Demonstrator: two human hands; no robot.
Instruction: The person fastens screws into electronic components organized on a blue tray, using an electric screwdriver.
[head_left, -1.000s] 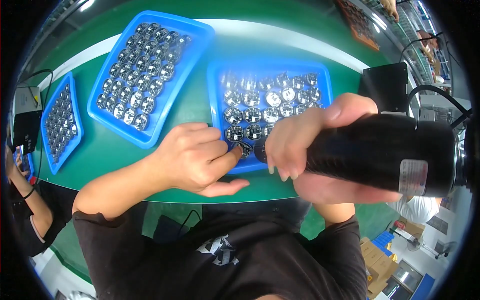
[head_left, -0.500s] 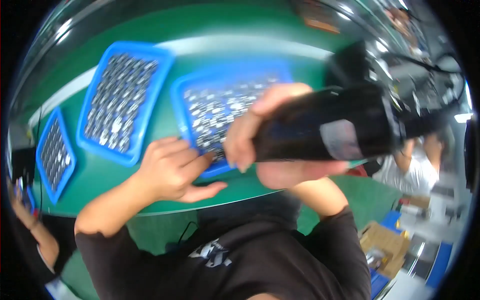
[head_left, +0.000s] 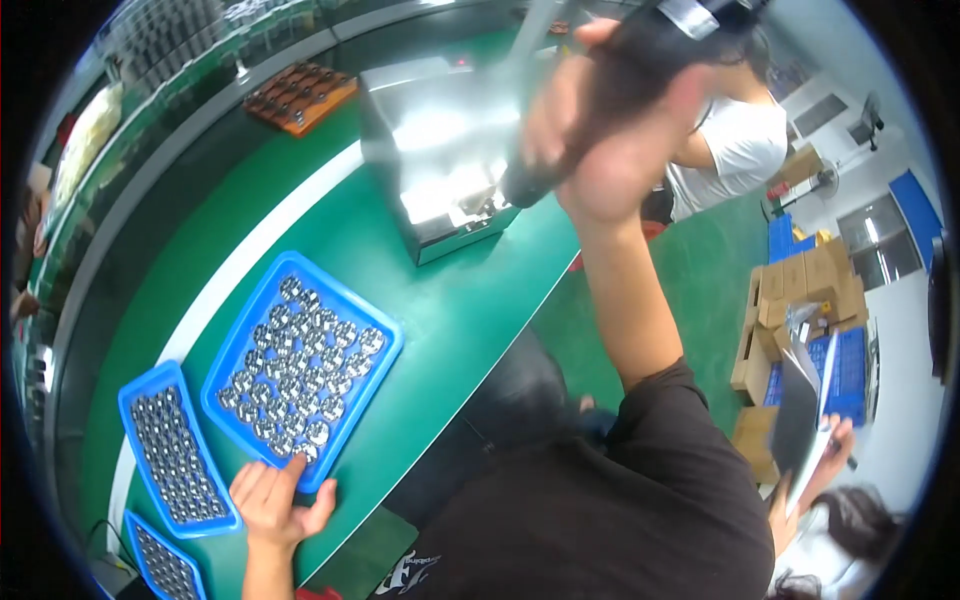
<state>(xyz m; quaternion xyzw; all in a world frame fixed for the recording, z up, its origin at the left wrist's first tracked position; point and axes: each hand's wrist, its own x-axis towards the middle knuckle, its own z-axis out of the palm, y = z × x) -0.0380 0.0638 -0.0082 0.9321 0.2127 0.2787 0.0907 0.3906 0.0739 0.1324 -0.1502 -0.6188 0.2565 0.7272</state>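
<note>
My right hand point(head_left: 618, 165) is raised at the upper middle, wrapped around a black electric screwdriver point(head_left: 645, 60). Its tapered nose points down and left, over the front of a shiny metal box point(head_left: 400, 150); motion blur hides whether they touch. My left hand point(head_left: 268, 508) lies at the near corner of a blue tray point(head_left: 368, 400), thumb spread and index finger reaching over the rim to one of the round metallic parts point(head_left: 318, 432). Nothing appears gripped in it. Several such parts sit in rows in the tray.
To the left stand two more blue trays point(head_left: 227, 518) point(head_left: 135, 545) of small parts. An orange tray point(head_left: 300, 98) lies at the far side of the green table point(head_left: 470, 310). A person in white point(head_left: 735, 150) is beyond my right hand; another holds a folder point(head_left: 800, 420) at right.
My view has swung right, bringing the metal box into sight. My right hand has carried the screwdriver away from the tray to the box. My left hand stays by the tray's near edge.
</note>
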